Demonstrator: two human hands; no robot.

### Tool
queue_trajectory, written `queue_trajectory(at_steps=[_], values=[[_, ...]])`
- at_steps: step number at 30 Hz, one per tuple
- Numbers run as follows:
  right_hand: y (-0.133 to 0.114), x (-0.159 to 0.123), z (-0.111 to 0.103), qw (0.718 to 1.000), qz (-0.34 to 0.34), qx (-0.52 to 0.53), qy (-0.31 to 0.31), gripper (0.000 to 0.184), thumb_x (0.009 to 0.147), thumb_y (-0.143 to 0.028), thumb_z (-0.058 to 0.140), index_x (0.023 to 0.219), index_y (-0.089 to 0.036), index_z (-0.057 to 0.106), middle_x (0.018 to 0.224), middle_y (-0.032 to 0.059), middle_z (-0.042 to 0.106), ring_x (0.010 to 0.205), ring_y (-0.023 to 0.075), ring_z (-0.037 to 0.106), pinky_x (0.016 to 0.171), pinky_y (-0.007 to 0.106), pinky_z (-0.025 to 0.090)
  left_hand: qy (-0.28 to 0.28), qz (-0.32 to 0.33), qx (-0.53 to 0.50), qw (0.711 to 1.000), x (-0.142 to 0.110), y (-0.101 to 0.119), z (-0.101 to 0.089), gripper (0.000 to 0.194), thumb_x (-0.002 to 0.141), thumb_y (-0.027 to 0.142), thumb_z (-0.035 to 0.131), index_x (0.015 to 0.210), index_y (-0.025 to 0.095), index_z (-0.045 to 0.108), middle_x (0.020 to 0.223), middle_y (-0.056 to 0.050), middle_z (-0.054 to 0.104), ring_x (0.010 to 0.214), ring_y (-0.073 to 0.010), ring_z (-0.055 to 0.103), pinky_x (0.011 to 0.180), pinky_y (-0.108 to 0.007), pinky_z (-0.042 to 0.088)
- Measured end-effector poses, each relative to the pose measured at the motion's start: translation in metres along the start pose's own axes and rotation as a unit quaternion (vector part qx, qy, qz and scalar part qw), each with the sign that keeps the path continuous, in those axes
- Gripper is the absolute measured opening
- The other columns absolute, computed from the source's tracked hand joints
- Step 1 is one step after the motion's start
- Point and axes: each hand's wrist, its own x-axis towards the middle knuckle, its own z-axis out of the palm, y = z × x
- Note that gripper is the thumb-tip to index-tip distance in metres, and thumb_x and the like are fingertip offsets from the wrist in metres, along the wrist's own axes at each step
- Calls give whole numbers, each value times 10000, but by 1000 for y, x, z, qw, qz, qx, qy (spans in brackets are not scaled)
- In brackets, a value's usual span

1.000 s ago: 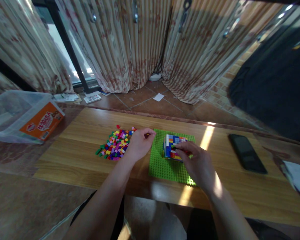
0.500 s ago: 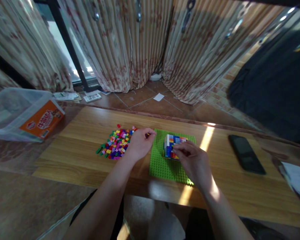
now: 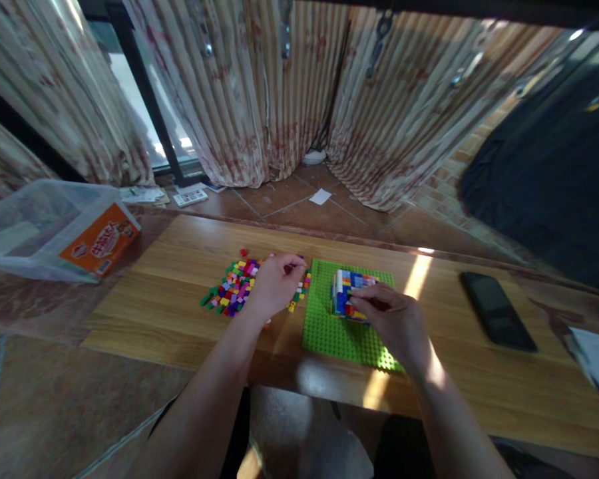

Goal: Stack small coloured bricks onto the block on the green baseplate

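Note:
My right hand (image 3: 397, 316) is at a low block structure of multicoloured building bricks (image 3: 340, 283), mostly blue and white where it shows. Its thumb and forefinger pinch a small dark building brick at the structure's top, partly hidden by the fingertips. Beneath the structure lies a green studded baseplate (image 3: 322, 332). To the left, my left hand (image 3: 274, 286) hovers over a pile of small loose bricks (image 3: 237, 283), its fingers curled together. What those fingers hold, if anything, cannot be made out.
All this rests on a wooden board (image 3: 154, 299). A clear plastic bin (image 3: 44, 199) with an orange label stands at the left. A black phone (image 3: 496, 309) lies at the right, near some white paper (image 3: 596, 356). Striped curtains (image 3: 239, 100) hang behind.
My left hand has shifted slightly left from beside the baseplate, uncovering loose bricks on its right. My right hand stays at the brick structure. The whole view has moved a little.

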Motion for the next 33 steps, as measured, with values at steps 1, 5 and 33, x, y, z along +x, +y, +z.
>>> queue_trajectory(at_steps=[1,5,33], values=[[0,0,-1,999,3,35,14,84,737,-270,732,800,-218,750,822,25,736,748,171,674,699,330,545,3,-4,-5,1000,0,0,-2,173,803,152,539,787,152,711,775,-35,731,721,-151,645,683,-257,490],[-6,3,-3,987,-17,112,113,77,755,-261,734,812,-209,737,784,14,739,697,156,673,661,316,561,25,-18,-18,999,3,-2,-8,170,809,176,544,777,149,708,752,-34,723,702,-149,638,670,-256,486],[-31,-27,102,952,-210,-173,-143,254,923,-208,495,1001,-226,736,1086,97,652,1021,225,610,910,369,520,143,-45,-21,988,0,-13,-56,187,794,217,554,830,141,721,796,-29,726,727,-141,634,696,-245,484]])
